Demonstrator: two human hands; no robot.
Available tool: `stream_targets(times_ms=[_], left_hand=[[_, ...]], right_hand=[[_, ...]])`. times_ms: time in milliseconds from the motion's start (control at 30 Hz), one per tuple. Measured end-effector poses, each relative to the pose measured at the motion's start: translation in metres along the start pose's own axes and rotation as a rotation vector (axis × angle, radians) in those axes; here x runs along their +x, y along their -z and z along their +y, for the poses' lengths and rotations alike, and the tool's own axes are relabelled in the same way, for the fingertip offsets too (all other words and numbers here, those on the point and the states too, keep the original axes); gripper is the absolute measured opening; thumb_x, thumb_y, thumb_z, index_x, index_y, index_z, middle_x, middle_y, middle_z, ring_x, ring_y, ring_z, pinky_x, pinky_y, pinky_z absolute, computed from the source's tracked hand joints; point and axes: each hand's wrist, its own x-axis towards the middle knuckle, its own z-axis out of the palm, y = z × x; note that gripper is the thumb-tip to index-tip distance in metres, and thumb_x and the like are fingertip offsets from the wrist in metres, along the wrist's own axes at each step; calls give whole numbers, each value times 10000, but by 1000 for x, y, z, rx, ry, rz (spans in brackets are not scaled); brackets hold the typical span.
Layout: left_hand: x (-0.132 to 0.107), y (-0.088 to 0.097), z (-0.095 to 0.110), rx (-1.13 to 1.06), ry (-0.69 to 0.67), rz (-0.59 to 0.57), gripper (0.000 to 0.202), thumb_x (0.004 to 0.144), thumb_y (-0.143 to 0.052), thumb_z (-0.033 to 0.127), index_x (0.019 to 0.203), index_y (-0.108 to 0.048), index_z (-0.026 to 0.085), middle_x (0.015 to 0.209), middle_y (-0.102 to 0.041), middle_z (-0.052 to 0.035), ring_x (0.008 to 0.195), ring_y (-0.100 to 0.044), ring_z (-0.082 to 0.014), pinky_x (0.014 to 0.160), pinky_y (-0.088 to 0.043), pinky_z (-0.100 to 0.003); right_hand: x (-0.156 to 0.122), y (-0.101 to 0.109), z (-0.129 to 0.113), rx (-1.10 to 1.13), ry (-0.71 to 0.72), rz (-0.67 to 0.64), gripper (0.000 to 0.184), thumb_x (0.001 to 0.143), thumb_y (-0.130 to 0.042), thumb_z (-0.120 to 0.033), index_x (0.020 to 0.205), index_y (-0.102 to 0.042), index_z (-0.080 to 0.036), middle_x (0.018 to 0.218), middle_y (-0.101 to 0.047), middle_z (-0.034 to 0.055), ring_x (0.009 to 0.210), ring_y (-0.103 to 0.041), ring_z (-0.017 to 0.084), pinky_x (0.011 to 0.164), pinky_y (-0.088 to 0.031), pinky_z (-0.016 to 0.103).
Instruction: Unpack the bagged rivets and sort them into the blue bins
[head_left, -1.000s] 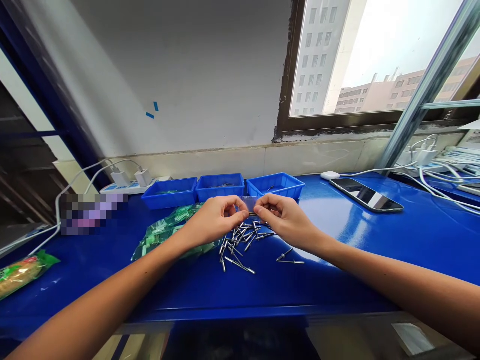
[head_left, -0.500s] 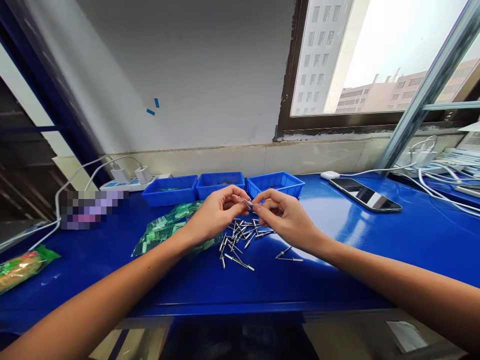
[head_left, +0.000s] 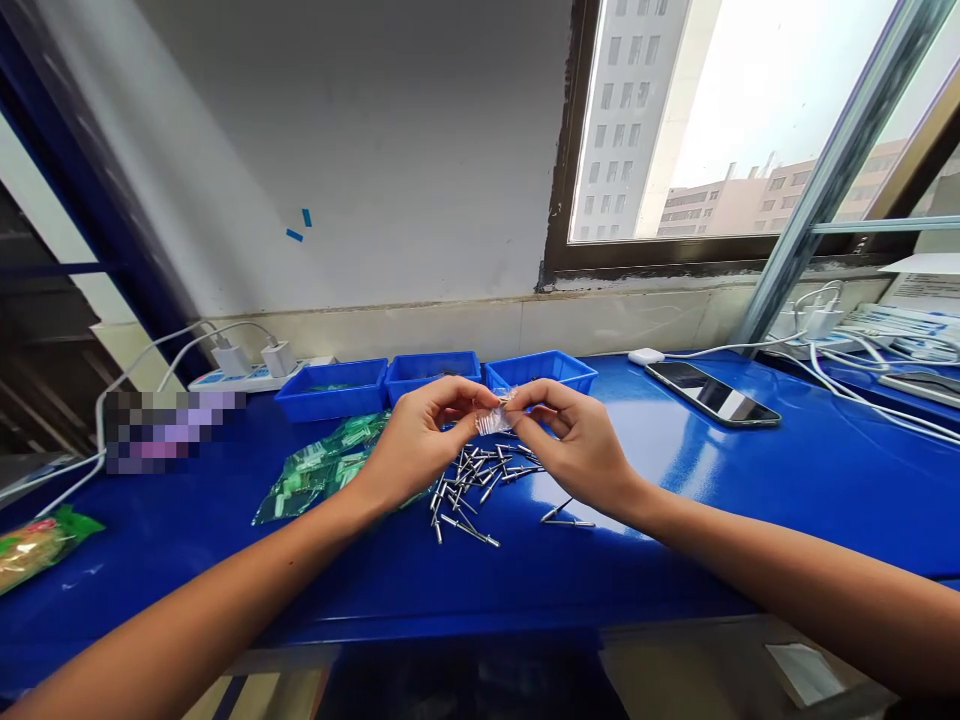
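Between my two hands is a small clear plastic bag [head_left: 493, 421], with what look like thin metallic pieces inside. My left hand [head_left: 429, 436] pinches its left edge between thumb and fingers. On the opposite edge, my right hand [head_left: 576, 438] pinches the plastic in the same way. Below the hands, several silver pop rivets [head_left: 480, 478] lie in a loose pile on the blue table [head_left: 660, 590]. A few rivets [head_left: 568, 517] rest apart from the pile, under my right wrist. Green-tinted plastic bags [head_left: 319, 470] with pale pieces inside lie beside my left hand, partly hidden by it.
Three blue bins stand along the back: a left bin [head_left: 330, 404], a middle bin [head_left: 433, 366] and a right bin [head_left: 540, 366]. A phone [head_left: 712, 392] lies at the right near white cables. A power strip [head_left: 247, 380] sits back left, and a wrapped snack [head_left: 45, 550] lies far left.
The clear bag now shows spread between my hands, where before only a small bit showed at the fingertips. My hands have moved slightly apart. The whole view has shifted a little.
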Motion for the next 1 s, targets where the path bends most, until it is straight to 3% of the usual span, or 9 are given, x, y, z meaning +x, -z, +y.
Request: stream_targets(times_ms=[200,467,700,1000], left_hand=[[-1,1,-3,19,11,2,121,750,-621,236,829,-626,145,852,-633,-61,817,-593,-165,768,-483,-311],[0,1,-3,-63,93,24,202,718,-674,317,738,-581,139,800,-634,-48,758,-598,-152,699,-475,-279],[2,4,-5,-81,169,0,221,706,-676,335,742,-578,140,762,-617,-27,733,-581,-138,715,-458,-281],[1,1,-2,-109,139,0,258,694,-686,291,740,-467,163,709,-557,16,644,-523,-92,634,-439,-237]], right_hand=[[2,1,-3,32,26,-16,27,748,-543,-164,736,-566,-174,798,-609,48,778,-576,158,619,-472,290],[1,2,-5,29,-30,-61,62,756,-563,-207,707,-560,-171,699,-584,15,657,-542,121,596,-451,277],[2,1,-1,-16,-29,-113,86,790,-557,-244,834,-584,-175,752,-611,14,688,-557,118,608,-452,260],[3,2,-3,-29,-48,-94,111,802,-537,-246,762,-603,-166,743,-625,34,670,-556,127,603,-456,281]])
